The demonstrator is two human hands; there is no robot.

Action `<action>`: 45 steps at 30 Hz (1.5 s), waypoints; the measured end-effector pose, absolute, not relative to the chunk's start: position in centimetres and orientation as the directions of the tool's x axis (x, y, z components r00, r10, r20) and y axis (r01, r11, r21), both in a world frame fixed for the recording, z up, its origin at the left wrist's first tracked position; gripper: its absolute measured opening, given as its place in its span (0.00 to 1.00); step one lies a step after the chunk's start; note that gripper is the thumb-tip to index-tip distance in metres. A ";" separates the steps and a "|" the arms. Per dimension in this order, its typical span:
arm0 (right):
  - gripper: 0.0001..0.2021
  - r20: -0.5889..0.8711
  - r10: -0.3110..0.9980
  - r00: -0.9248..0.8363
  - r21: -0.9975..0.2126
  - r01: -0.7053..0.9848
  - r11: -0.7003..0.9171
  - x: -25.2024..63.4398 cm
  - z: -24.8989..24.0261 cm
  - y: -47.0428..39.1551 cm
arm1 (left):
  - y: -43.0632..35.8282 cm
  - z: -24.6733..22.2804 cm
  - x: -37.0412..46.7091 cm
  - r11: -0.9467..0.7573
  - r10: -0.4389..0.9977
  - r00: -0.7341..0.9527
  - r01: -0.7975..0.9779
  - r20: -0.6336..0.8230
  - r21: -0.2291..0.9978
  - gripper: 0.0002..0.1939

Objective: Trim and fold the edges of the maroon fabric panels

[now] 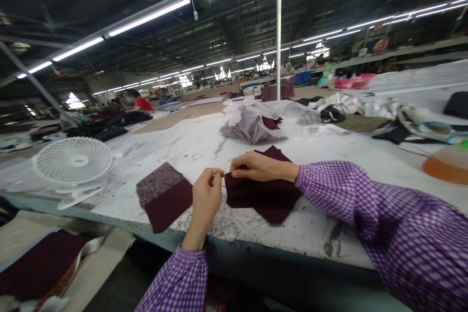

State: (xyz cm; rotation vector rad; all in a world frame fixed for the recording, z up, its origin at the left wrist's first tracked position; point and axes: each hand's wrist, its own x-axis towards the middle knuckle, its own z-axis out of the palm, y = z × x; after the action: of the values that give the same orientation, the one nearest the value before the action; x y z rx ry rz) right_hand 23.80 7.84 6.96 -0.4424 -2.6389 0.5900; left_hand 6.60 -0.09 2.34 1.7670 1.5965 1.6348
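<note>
A dark maroon fabric piece (261,195) hangs from my right hand (256,165), whose thumb and fingers are closed on its upper edge near the left corner. My left hand (207,192) is pinched right beside that corner; whatever lies between its fingertips is too small to make out. More maroon fabric (276,152) shows behind my right hand, partly covered by it. To the left of my hands, a stack of maroon pieces (168,209) lies on the white table, with a speckled band along its upper part.
A white fan (75,161) stands at the table's left edge. Beyond my hands is a clear plastic bag (252,124) with maroon cloth inside. Cloth scraps (358,107) and a container of orange liquid (448,163) lie rightward. A metal pole (278,34) rises behind. A person (142,103) works far left.
</note>
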 end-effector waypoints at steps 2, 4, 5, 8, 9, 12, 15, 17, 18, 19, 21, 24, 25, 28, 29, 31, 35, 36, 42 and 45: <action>0.08 0.326 0.404 -0.855 -0.467 0.226 0.855 23.7 6.9 7.7 | -0.6 2.3 6.5 -0.316 0.857 -0.295 0.348 0.423 0.882 0.12; 0.08 0.359 0.435 -0.826 -0.470 0.243 0.849 23.5 6.8 7.4 | -1.2 2.2 6.7 -0.250 0.912 -0.288 0.175 0.292 0.952 0.18; 0.07 0.386 0.449 -0.806 -0.465 0.251 0.849 23.4 6.8 7.2 | -1.4 2.1 6.9 -0.221 0.933 -0.264 0.117 0.245 0.968 0.19; 0.08 0.462 0.431 -0.775 -0.423 0.234 0.875 23.2 6.9 6.6 | -1.6 1.9 7.2 -0.262 0.934 -0.242 0.035 0.263 0.964 0.13; 0.10 0.476 0.407 -0.779 -0.405 0.217 0.888 23.2 7.0 6.5 | -1.5 1.8 7.2 -0.313 0.912 -0.273 0.019 0.306 0.950 0.11; 0.14 0.468 0.341 -0.815 -0.328 0.198 0.923 23.6 7.1 6.6 | -1.2 1.6 6.7 -0.489 0.793 -0.411 0.010 0.450 0.872 0.08; 0.15 0.422 0.319 -0.849 -0.224 0.243 0.944 24.0 6.6 7.4 | -1.6 1.8 6.1 -0.651 0.644 -0.455 0.097 0.615 0.753 0.04; 0.14 0.406 0.302 -0.863 -0.156 0.260 0.953 24.1 6.1 7.9 | -2.2 2.1 5.9 -0.706 0.564 -0.430 0.191 0.705 0.682 0.02; 0.13 0.405 0.293 -0.866 -0.126 0.265 0.956 24.1 5.8 8.0 | -2.5 2.2 5.8 -0.717 0.540 -0.415 0.230 0.733 0.658 0.02; 0.13 0.406 0.285 -0.868 -0.099 0.268 0.958 24.0 5.7 8.1 | -2.9 2.4 5.8 -0.723 0.525 -0.400 0.257 0.751 0.642 0.03; 0.14 0.394 0.279 -0.875 -0.068 0.275 0.959 24.0 5.7 8.0 | -3.4 2.5 5.7 -0.733 0.510 -0.382 0.276 0.771 0.621 0.04; 0.16 0.277 0.295 -0.914 -0.069 0.288 0.955 24.2 6.3 7.9 | -3.6 2.5 5.6 -0.740 0.503 -0.383 0.273 0.775 0.615 0.04; 0.17 0.221 0.303 -0.927 -0.078 0.293 0.953 24.3 6.5 7.9 | -3.6 2.5 5.5 -0.736 0.505 -0.389 0.273 0.770 0.620 0.04; 0.18 0.104 0.330 -0.938 -0.102 0.320 0.942 24.8 6.6 8.2 | -3.6 2.3 5.3 -0.718 0.513 -0.407 0.278 0.756 0.638 0.04; 0.18 0.086 0.340 -0.937 -0.107 0.330 0.938 24.9 6.5 8.3 | -3.5 2.3 5.2 -0.714 0.515 -0.410 0.282 0.753 0.641 0.04; 0.17 0.064 0.350 -0.934 -0.109 0.342 0.933 25.1 6.2 8.5 | -3.5 2.2 5.1 -0.710 0.512 -0.409 0.292 0.755 0.640 0.04; 0.14 0.105 0.351 -0.930 -0.099 0.341 0.935 24.9 6.1 8.3 | -3.6 2.1 5.0 -0.707 0.502 -0.404 0.317 0.765 0.632 0.06; 0.14 0.144 0.360 -0.922 -0.103 0.348 0.932 24.8 6.3 8.1 | -3.6 2.1 4.9 -0.705 0.498 -0.401 0.329 0.769 0.628 0.06; 0.07 0.481 0.355 -0.801 -0.182 0.305 0.935 23.9 7.8 6.6 | -4.7 3.4 4.4 -0.695 0.470 -0.379 0.397 0.797 0.599 0.04; 0.08 0.627 0.272 -0.731 -0.234 0.156 0.960 23.4 8.6 5.4 | -6.2 4.5 4.3 -0.665 0.555 -0.436 0.280 0.709 0.693 0.06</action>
State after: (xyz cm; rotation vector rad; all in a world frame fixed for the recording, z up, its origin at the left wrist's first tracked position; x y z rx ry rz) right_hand 23.44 5.45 8.63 -0.2988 -2.4017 0.2156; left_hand 4.27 -6.15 4.48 1.5537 1.1851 2.2202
